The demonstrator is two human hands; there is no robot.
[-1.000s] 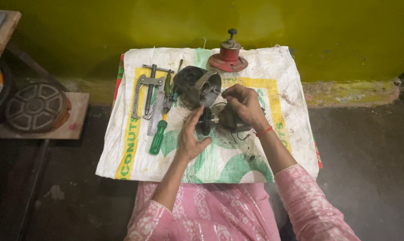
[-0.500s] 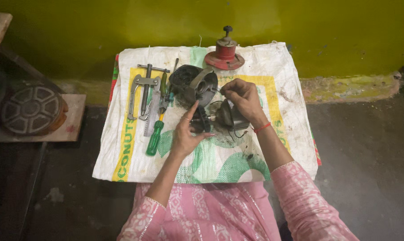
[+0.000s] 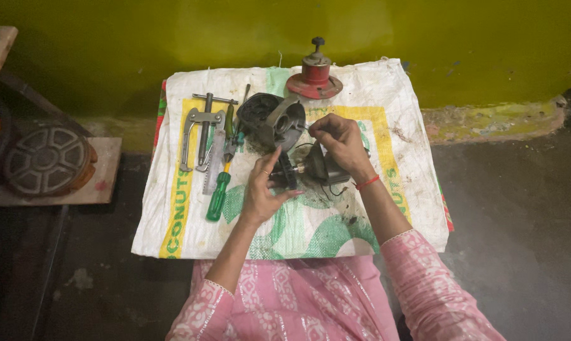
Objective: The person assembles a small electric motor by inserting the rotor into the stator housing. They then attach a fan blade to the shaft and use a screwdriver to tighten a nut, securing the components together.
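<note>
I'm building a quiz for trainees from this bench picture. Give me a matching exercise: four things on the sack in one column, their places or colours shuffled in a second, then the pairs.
Things:
1. screwdriver
2. gear puller
3. red round part
4. dark motor housing

Descriptions:
A. at the far edge of the sack, near the yellow-green wall
B. bare metal, with two arms and a centre screw, at the left
C. green handle, pointing toward the person
D. just beyond the left hand and right hand

Pairs: 1-C, 2-B, 3-A, 4-D
</note>
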